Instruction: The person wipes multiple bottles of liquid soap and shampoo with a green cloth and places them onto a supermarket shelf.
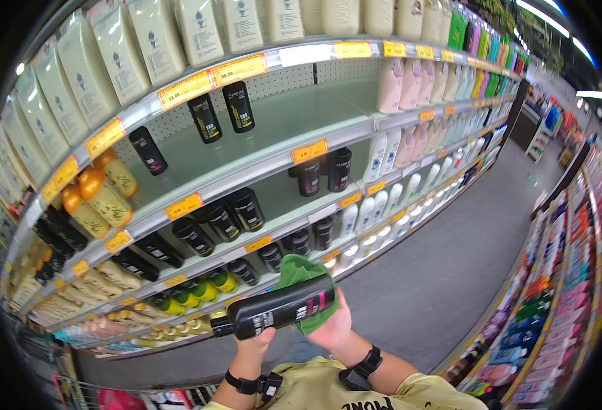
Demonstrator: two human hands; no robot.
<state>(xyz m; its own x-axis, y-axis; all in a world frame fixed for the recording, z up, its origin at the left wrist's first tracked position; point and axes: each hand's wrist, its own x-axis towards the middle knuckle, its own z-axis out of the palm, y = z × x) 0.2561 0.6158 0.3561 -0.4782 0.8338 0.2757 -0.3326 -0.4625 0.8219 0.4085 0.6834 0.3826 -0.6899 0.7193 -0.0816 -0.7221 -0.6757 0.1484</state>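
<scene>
A black plastic bottle [280, 308] with a pink band lies nearly level in front of the person, its cap end to the left. My left hand [254, 335] grips it from below near the cap, the thumb on its side; most of the fingers are hidden behind it. A green cloth [301, 271] is wrapped around the back of the bottle's base end, and my right hand [333, 325] holds it there against the bottle. Beyond them, similar black bottles [238, 105] stand on a glossy shelf [290, 118], spaced apart.
Large cream bottles [119, 51] line the upper shelf. Orange-capped bottles [103, 197] stand at left, pink bottles [390, 84] farther right. A wire shopping cart [91, 392] is at bottom left. The grey aisle floor [408, 297] runs between this shelving and another stocked shelf [546, 307] at right.
</scene>
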